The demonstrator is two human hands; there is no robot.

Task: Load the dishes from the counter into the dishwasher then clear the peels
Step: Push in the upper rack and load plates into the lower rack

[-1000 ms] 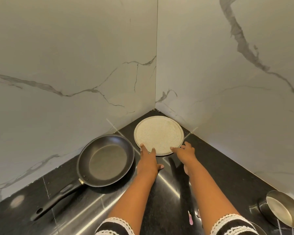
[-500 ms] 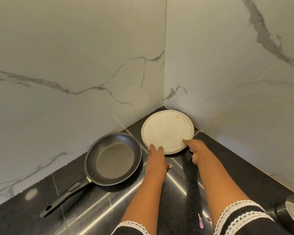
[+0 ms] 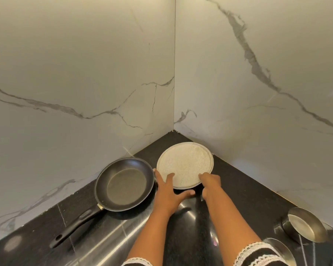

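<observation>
A round, speckled off-white plate (image 3: 185, 162) lies in the corner of the black counter (image 3: 248, 191), its near edge lifted slightly above a shadow. My left hand (image 3: 167, 191) pinches the plate's near-left rim, with fingers on top and the thumb reaching under it. My right hand (image 3: 210, 182) grips the near-right rim with curled fingers. A black frying pan (image 3: 123, 185) sits just left of the plate, its handle pointing toward the lower left.
Marble walls close in the corner behind the plate. A steel bowl (image 3: 306, 229) stands at the right on the counter, with another steel rim (image 3: 283, 250) near my right sleeve. A small pink scrap (image 3: 215, 242) lies beside my right forearm.
Both hands have closed on the plate's near rim. Its near edge has come up off the counter and the plate has shifted slightly toward me.
</observation>
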